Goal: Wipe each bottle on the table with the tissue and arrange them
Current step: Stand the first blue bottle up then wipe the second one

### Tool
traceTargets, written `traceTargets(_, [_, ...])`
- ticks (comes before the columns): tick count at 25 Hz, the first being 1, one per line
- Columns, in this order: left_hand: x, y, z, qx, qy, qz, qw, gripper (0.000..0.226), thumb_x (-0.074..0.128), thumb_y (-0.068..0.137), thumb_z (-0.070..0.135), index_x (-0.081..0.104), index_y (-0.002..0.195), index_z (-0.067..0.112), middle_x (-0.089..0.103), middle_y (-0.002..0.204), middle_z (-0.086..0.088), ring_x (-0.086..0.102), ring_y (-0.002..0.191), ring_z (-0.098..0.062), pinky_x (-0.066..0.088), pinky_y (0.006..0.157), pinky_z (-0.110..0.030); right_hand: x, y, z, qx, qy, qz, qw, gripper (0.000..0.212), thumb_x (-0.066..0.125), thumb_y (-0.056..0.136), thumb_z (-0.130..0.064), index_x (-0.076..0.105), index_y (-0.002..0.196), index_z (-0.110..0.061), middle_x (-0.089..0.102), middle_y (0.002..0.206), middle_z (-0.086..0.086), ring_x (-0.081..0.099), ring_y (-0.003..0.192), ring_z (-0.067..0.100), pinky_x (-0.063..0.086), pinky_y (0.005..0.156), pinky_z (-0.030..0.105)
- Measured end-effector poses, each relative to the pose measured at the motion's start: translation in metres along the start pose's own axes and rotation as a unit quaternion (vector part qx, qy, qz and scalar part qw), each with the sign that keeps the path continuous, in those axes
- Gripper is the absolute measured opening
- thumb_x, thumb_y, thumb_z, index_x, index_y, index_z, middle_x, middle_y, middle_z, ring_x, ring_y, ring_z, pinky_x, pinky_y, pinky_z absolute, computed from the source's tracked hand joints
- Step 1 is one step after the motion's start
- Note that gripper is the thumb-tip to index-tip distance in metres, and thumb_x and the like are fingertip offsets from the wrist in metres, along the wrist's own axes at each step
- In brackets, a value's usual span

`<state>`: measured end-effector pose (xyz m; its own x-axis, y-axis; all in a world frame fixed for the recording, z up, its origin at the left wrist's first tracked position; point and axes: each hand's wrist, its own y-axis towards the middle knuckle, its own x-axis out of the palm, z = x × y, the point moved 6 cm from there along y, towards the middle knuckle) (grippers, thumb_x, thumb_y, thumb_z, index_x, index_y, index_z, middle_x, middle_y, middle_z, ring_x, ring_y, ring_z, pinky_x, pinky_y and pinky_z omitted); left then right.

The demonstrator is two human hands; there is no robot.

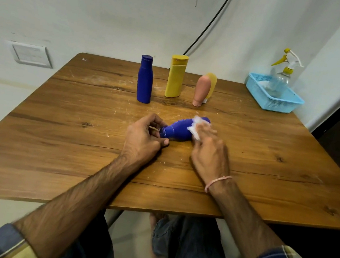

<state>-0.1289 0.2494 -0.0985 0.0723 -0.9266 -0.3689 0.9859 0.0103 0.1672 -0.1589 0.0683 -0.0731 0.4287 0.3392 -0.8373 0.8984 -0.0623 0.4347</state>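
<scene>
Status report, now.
Left hand grips lying blue bottle by one end. Right hand presses tissue on it. Nothing in the way.

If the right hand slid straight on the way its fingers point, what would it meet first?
The right hand holds the tissue against the lying blue bottle, so that comes first. Past it, the upright pink bottle looks next in line, though depth is hard to judge.

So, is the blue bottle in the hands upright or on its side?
On its side: the blue bottle runs level between the left hand, gripping one end, and the right hand, holding the tissue on the other.
</scene>
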Motion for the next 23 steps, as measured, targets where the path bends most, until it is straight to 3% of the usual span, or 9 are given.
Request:
traceTargets(2, [-0.004, -0.001, 0.0, 0.018, -0.021, 0.028, 0.999, 0.031, 0.086, 0.072, 0.003, 0.067, 0.092, 0.017, 0.071, 0.089, 0.0, 0.069, 0.079, -0.021, 0.061, 0.067, -0.036, 0.015, -0.02, -0.041, -0.121, 0.042, -0.046, 0.991, 0.054, 0.05, 0.089, 0.0, 0.046, 0.142, -0.008, 0.047, 0.148, 0.01, 0.04, 0.14, 0.021, 0.029, 0.118, 0.034])
traceTargets(4, [-0.005, -0.003, 0.001, 0.04, -0.023, 0.034, 0.998, 0.026, 0.084, 0.074, 0.002, 0.067, 0.09, 0.015, 0.072, 0.087, 0.0, 0.07, 0.081, -0.023, 0.061, 0.07, -0.04, 0.021, -0.032, -0.055, -0.209, 0.049, -0.079, 0.973, 0.058, 0.05, 0.087, 0.002, 0.044, 0.143, -0.008, 0.042, 0.151, 0.009, 0.032, 0.145, 0.019, 0.024, 0.121, 0.035])
traceTargets(6, [-0.003, -0.001, 0.001, 0.019, -0.025, 0.014, 0.999, 0.033, 0.085, 0.072, 0.0, 0.067, 0.092, 0.019, 0.071, 0.091, 0.003, 0.071, 0.082, -0.022, 0.063, 0.071, -0.036, 0.011, -0.016, -0.034, -0.171, 0.015, -0.057, 0.984, 0.058, 0.05, 0.089, 0.003, 0.041, 0.145, -0.009, 0.039, 0.153, 0.008, 0.03, 0.145, 0.018, 0.025, 0.12, 0.035])
traceTargets(9, [-0.001, 0.001, -0.001, 0.001, -0.013, -0.004, 1.0, 0.04, 0.086, 0.071, 0.001, 0.065, 0.093, 0.026, 0.069, 0.096, 0.005, 0.069, 0.08, -0.016, 0.06, 0.068, -0.025, -0.005, 0.007, 0.005, -0.007, -0.033, -0.004, 0.999, 0.054, 0.048, 0.094, -0.001, 0.039, 0.146, -0.011, 0.04, 0.153, 0.008, 0.032, 0.144, 0.018, 0.027, 0.119, 0.034])
traceTargets(10, [-0.001, 0.001, -0.001, 0.0, -0.016, -0.001, 1.0, 0.039, 0.086, 0.071, 0.002, 0.065, 0.094, 0.025, 0.069, 0.096, 0.005, 0.068, 0.078, -0.012, 0.058, 0.065, -0.022, -0.002, 0.005, -0.004, -0.011, -0.027, 0.0, 1.0, 0.053, 0.049, 0.094, -0.002, 0.039, 0.146, -0.01, 0.041, 0.153, 0.009, 0.032, 0.144, 0.019, 0.027, 0.12, 0.035])
traceTargets(14, [-0.005, -0.004, 0.002, 0.03, -0.028, 0.035, 0.999, 0.021, 0.084, 0.077, 0.012, 0.07, 0.092, 0.017, 0.071, 0.084, 0.008, 0.062, 0.07, 0.001, 0.053, 0.06, -0.02, 0.023, -0.035, -0.067, -0.215, 0.036, -0.078, 0.973, 0.057, 0.05, 0.089, 0.002, 0.042, 0.144, -0.006, 0.04, 0.152, 0.01, 0.03, 0.145, 0.019, 0.022, 0.121, 0.036])
traceTargets(16, [-0.004, -0.003, 0.001, 0.019, -0.029, 0.02, 0.999, 0.028, 0.085, 0.075, 0.008, 0.07, 0.095, 0.019, 0.071, 0.088, 0.006, 0.063, 0.068, 0.002, 0.055, 0.06, -0.018, 0.012, -0.019, -0.05, -0.195, 0.033, -0.06, 0.978, 0.057, 0.05, 0.088, 0.004, 0.043, 0.144, -0.008, 0.042, 0.151, 0.01, 0.033, 0.144, 0.019, 0.024, 0.12, 0.035])
traceTargets(20, [-0.001, -0.001, 0.001, 0.007, -0.009, -0.009, 1.0, 0.04, 0.083, 0.074, 0.0, 0.066, 0.105, 0.02, 0.067, 0.103, 0.004, 0.065, 0.077, -0.005, 0.055, 0.062, -0.014, -0.017, 0.018, 0.014, 0.009, -0.034, -0.009, 0.999, 0.05, 0.05, 0.094, -0.003, 0.045, 0.143, -0.012, 0.047, 0.149, 0.008, 0.039, 0.141, 0.019, 0.031, 0.118, 0.035])
traceTargets(23, [-0.003, -0.003, 0.003, 0.026, -0.016, 0.01, 0.999, 0.037, 0.08, 0.075, -0.004, 0.067, 0.103, 0.014, 0.068, 0.102, 0.001, 0.068, 0.082, -0.012, 0.06, 0.066, -0.022, -0.003, 0.0, -0.032, -0.1, -0.006, -0.034, 0.994, 0.051, 0.051, 0.091, -0.001, 0.047, 0.141, -0.009, 0.049, 0.146, 0.01, 0.039, 0.141, 0.02, 0.03, 0.119, 0.038])
